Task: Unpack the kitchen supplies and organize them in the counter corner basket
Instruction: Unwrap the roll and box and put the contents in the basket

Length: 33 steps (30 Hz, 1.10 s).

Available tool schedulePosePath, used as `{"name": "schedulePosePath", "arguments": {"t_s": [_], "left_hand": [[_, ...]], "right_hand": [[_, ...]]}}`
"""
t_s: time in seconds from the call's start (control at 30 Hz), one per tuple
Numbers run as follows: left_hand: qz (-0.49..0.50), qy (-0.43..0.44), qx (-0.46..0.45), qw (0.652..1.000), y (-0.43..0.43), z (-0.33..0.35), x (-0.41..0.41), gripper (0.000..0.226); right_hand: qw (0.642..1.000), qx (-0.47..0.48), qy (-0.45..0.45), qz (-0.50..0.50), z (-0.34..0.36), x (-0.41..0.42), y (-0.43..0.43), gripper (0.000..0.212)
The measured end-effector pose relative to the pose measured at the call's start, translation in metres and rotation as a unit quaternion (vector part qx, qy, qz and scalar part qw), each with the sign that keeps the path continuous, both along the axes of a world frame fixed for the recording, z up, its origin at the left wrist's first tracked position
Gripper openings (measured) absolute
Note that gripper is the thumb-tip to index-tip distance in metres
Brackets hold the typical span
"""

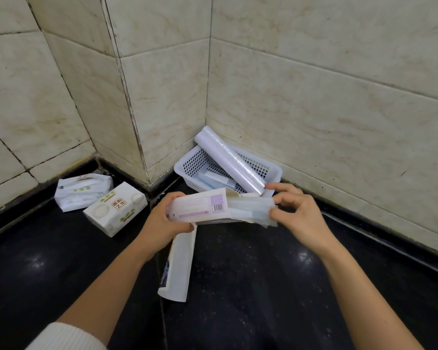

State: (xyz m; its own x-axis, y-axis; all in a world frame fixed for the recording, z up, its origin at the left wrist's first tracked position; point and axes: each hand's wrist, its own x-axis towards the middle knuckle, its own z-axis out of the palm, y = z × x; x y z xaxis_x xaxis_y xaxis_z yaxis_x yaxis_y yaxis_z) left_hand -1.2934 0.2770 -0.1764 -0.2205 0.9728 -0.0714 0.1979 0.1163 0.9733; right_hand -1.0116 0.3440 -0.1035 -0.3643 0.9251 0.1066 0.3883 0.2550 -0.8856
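Note:
My left hand [163, 221] grips a white carton [200, 205] with a purple label, held level above the counter. A pale translucent roll of bags [250, 210] sticks out of its torn right end, and my right hand [297, 213] pinches that roll's end. Behind them a white perforated basket [187, 165] sits in the wall corner. A long white roll [228, 160] leans across the basket, one end up on the rim. Flat pale packs [214, 181] lie on the basket's bottom.
An opened white carton [178, 266] lies on the black counter [250, 286] below my left hand. Two white tissue packs [115, 209] [82, 192] lie at the left by the wall. Tiled walls close in the corner behind.

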Motion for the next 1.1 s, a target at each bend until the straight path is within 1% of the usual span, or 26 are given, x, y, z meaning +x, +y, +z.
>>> {"name": "schedulePosePath", "arguments": {"t_s": [0.03,0.07,0.1,0.13,0.17,0.2,0.23,0.27,0.3,0.33,0.37,0.4,0.47,0.53,0.57,0.63,0.67,0.7,0.73,0.8,0.9,0.97,1.07,1.1], "left_hand": [[0.009,0.01,0.002,1.0,0.0,0.001,0.0,0.06],[0.015,0.021,0.005,1.0,0.001,0.002,0.001,0.06],[0.02,0.033,0.01,0.999,0.002,0.003,0.003,0.06],[0.025,0.044,0.015,0.999,0.004,0.004,0.005,0.06],[0.027,0.053,0.019,0.998,0.005,0.004,0.008,0.061],[0.028,0.06,0.017,0.998,0.007,0.005,0.011,0.061],[0.028,0.065,0.012,0.997,0.008,0.004,0.013,0.061],[0.028,0.071,0.004,0.997,0.009,0.003,0.015,0.061],[0.025,0.075,-0.002,0.997,0.01,0.002,0.017,0.061],[0.02,0.078,-0.008,0.997,0.011,0.001,0.018,0.061],[0.015,0.079,-0.012,0.997,0.011,0.0,0.019,0.061],[0.013,0.077,-0.016,0.997,0.011,-0.002,0.018,0.062],[0.02,0.073,-0.024,0.997,0.011,-0.008,0.017,0.063],[0.027,0.081,-0.034,0.996,0.012,-0.015,0.017,0.064],[0.022,0.095,-0.042,0.994,0.013,-0.018,0.018,0.065],[-0.014,0.136,-0.05,0.989,0.014,-0.025,0.026,0.065],[-0.044,0.153,-0.047,0.986,0.014,-0.028,0.032,0.064],[-0.078,0.165,-0.044,0.982,0.013,-0.032,0.04,0.062],[-0.112,0.182,-0.039,0.976,0.013,-0.036,0.049,0.061],[-0.165,0.224,-0.024,0.96,0.013,-0.047,0.07,0.062],[-0.177,0.276,-0.009,0.945,0.019,-0.061,0.099,0.069],[-0.203,0.313,-0.009,0.928,0.023,-0.071,0.105,0.073],[-0.31,0.353,-0.019,0.883,0.025,-0.085,0.091,0.076],[-0.331,0.35,-0.022,0.876,0.027,-0.086,0.083,0.075]], "right_hand": [[0.998,-0.045,0.032,0.025,-0.001,0.005,0.001,0.012],[0.991,-0.096,0.068,0.059,-0.002,0.01,0.001,0.027],[0.978,-0.154,0.102,0.095,-0.002,0.013,0.001,0.04],[0.964,-0.199,0.129,0.117,-0.003,0.014,-0.001,0.049],[0.957,-0.219,0.144,0.128,-0.003,0.014,-0.003,0.054],[0.961,-0.206,0.133,0.128,-0.005,0.012,-0.004,0.058],[0.973,-0.172,0.1,0.114,-0.008,0.01,-0.004,0.061],[0.985,-0.132,0.063,0.091,-0.011,0.006,-0.005,0.06],[0.992,-0.102,0.044,0.067,-0.014,0.003,-0.005,0.051],[0.994,-0.087,0.048,0.052,-0.015,0.002,-0.004,0.036],[0.993,-0.087,0.068,0.039,-0.013,0.002,-0.003,0.022],[0.991,-0.094,0.093,0.02,-0.013,0.006,0.0,0.013],[0.98,-0.126,0.152,-0.035,-0.01,0.018,0.01,0.006],[0.953,-0.18,0.22,-0.1,-0.009,0.033,0.022,0.005],[0.933,-0.212,0.258,-0.137,-0.01,0.039,0.028,0.006],[0.884,-0.256,0.327,-0.216,-0.014,0.049,0.039,0.009],[0.865,-0.262,0.345,-0.254,-0.017,0.052,0.045,0.01],[0.854,-0.264,0.347,-0.285,-0.02,0.054,0.05,0.012],[0.851,-0.267,0.337,-0.301,-0.023,0.053,0.055,0.015],[0.856,-0.279,0.309,-0.307,-0.031,0.044,0.063,0.022],[0.867,-0.287,0.267,-0.307,-0.042,0.019,0.076,0.031],[0.871,-0.287,0.256,-0.306,-0.046,0.004,0.085,0.032],[0.884,-0.293,0.225,-0.288,-0.053,-0.009,0.1,0.025],[0.89,-0.295,0.208,-0.278,-0.056,-0.012,0.105,0.022]]}}
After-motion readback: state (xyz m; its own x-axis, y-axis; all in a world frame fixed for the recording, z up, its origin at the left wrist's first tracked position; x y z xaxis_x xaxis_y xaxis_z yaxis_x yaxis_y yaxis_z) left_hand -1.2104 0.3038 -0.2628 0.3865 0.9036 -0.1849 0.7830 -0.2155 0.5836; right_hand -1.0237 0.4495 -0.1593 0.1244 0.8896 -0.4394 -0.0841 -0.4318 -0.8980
